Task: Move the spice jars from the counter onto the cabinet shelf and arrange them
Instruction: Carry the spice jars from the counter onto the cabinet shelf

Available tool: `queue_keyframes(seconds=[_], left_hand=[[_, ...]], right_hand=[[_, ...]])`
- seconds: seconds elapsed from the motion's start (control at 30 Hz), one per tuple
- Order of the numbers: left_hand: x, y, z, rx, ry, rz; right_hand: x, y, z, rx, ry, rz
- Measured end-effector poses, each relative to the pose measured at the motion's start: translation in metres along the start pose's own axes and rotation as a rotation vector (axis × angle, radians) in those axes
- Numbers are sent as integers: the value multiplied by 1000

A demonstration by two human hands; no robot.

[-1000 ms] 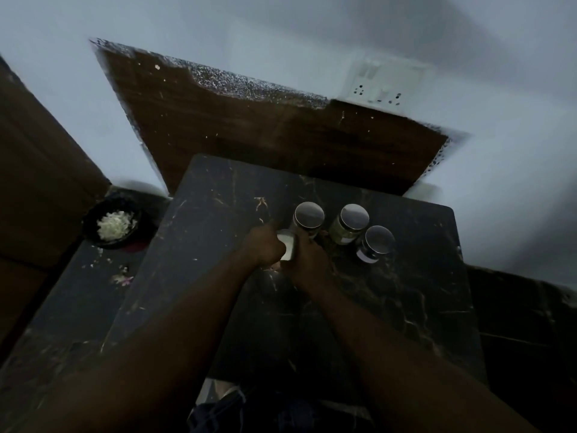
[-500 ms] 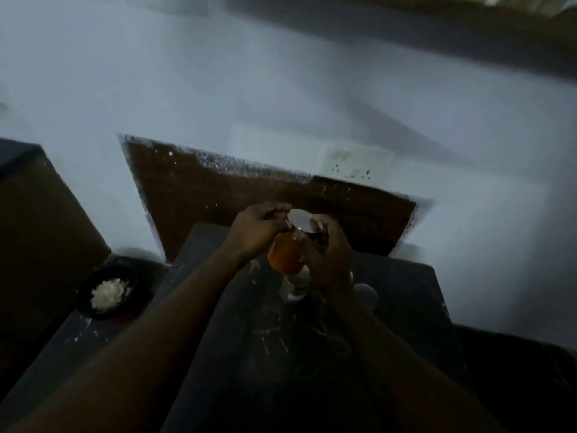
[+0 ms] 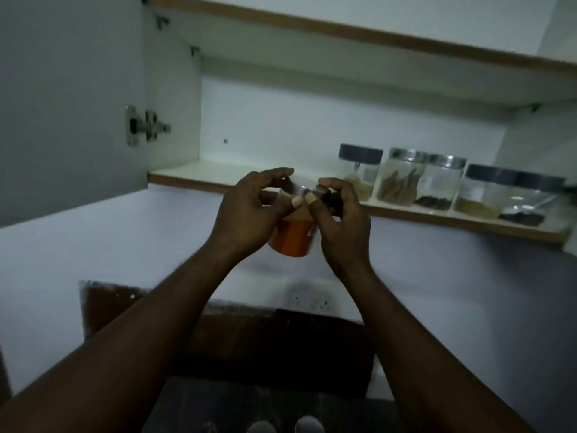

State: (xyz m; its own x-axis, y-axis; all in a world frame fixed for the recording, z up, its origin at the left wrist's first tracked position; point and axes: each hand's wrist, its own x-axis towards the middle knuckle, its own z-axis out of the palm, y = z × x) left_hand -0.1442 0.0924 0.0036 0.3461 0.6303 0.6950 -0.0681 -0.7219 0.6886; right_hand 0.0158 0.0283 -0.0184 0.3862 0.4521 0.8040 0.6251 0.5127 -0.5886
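The left hand [image 3: 246, 210] at 9 o'clock and the right hand [image 3: 340, 220] at 3 o'clock both pinch the lid of an orange-filled spice jar [image 3: 292, 239], held in the air just before the shelf [image 3: 199, 176] edge. At 2 o'clock other jars [image 3: 437, 182] stand on the shelf

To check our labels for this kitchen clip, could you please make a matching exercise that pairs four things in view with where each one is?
Things:
1. orange jar
2. jar of brown sticks
3. hinge
4. wall socket

Places:
A. on the wall, lower than the shelf
B. gripped by the left hand and right hand
C. at the edge of the open door
D. standing on the shelf, second jar from the left

Pairs: 1-B, 2-D, 3-C, 4-A
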Motion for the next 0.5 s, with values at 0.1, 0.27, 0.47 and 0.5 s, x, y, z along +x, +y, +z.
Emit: queue_keyframes(seconds=[0.1, 0.27, 0.47, 0.5], left_hand=[[36, 22, 1, -36, 1, 5], [78, 31, 4, -5, 26, 18], [116, 17, 9, 106, 30, -20], [121, 13, 11, 122, 21, -37]], right_hand=[[41, -16, -9, -21, -2, -17], [88, -22, -18, -91, -32, -38], [134, -21, -10, -317, -147, 51], [140, -19, -7, -371, -170, 71]])
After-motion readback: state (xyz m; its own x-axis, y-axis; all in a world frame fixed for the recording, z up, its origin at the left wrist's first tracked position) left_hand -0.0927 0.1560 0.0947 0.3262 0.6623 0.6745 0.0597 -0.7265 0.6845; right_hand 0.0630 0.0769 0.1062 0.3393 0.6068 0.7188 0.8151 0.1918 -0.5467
